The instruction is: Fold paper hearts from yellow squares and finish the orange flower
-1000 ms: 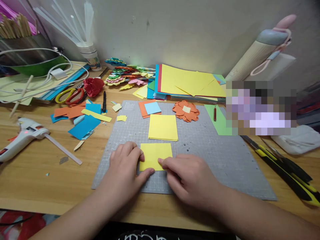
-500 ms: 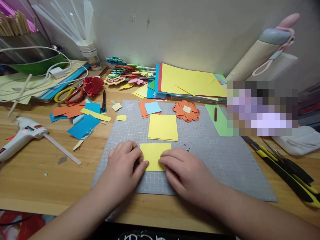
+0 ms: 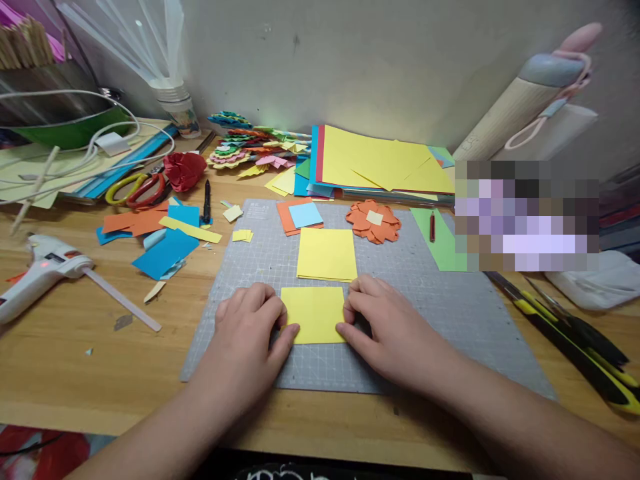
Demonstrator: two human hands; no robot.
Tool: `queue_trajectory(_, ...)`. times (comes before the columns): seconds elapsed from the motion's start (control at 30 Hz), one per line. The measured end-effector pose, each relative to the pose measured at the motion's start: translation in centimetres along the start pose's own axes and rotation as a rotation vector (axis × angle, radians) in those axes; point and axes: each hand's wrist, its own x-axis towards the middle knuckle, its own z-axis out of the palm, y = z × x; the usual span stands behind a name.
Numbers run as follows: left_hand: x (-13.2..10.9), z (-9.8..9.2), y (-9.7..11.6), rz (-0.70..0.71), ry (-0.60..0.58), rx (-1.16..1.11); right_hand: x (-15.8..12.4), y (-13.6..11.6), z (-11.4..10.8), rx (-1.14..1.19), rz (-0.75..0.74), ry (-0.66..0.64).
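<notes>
A yellow sheet of paper (image 3: 314, 313) lies flat on the grey cutting mat (image 3: 425, 333). My left hand (image 3: 253, 320) grips its left edge, thumb on top and the other fingers curled at the side. At the right edge my right hand (image 3: 373, 313) has its thumb on the near corner and its fingers curled along the side. Just beyond is a stack of yellow squares (image 3: 327, 253). An orange paper flower (image 3: 373, 221) with a pale square at its centre lies farther back, beside orange and blue squares (image 3: 305, 215).
To the left are a glue gun (image 3: 55, 263), paper scraps (image 3: 165, 250), scissors (image 3: 135, 190) and a black pen (image 3: 207, 201). Coloured sheets (image 3: 380, 157) and paper flowers (image 3: 250, 150) lie along the wall. A yellow-black cutter (image 3: 560, 333) rests at the right, and a bottle (image 3: 520, 100) stands behind.
My right hand has moved from on top of the yellow paper to its right edge, uncovering its right part. My left hand stays at the left edge.
</notes>
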Motion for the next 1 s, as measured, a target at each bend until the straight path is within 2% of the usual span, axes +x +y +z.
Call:
queue_trajectory(0.1, -0.23, 0.23, 0.04, 0.127, 0.041, -0.003, 0.17, 0.05, -0.04, 0.026, 0.019, -0.020)
queue_trajectory(0.17, -0.35, 0.34, 0.07, 0.257, 0.036, -0.013, 0.23, 0.04, -0.07, 0.032, 0.024, -0.026)
queue_trajectory(0.23, -0.44, 0.41, 0.12, 0.325, 0.023, -0.009, 0.27, 0.05, -0.04, 0.034, 0.023, -0.026)
queue_trajectory(0.9, -0.66, 0.63, 0.58, 0.423, 0.029, 0.158, 0.50, 0.17, 0.33, 0.013, 0.002, -0.008)
queue_trajectory(1.0, -0.60, 0.64, 0.69, 0.399, 0.017, 0.155, 0.20, -0.06, 0.31, -0.006, -0.018, 0.043)
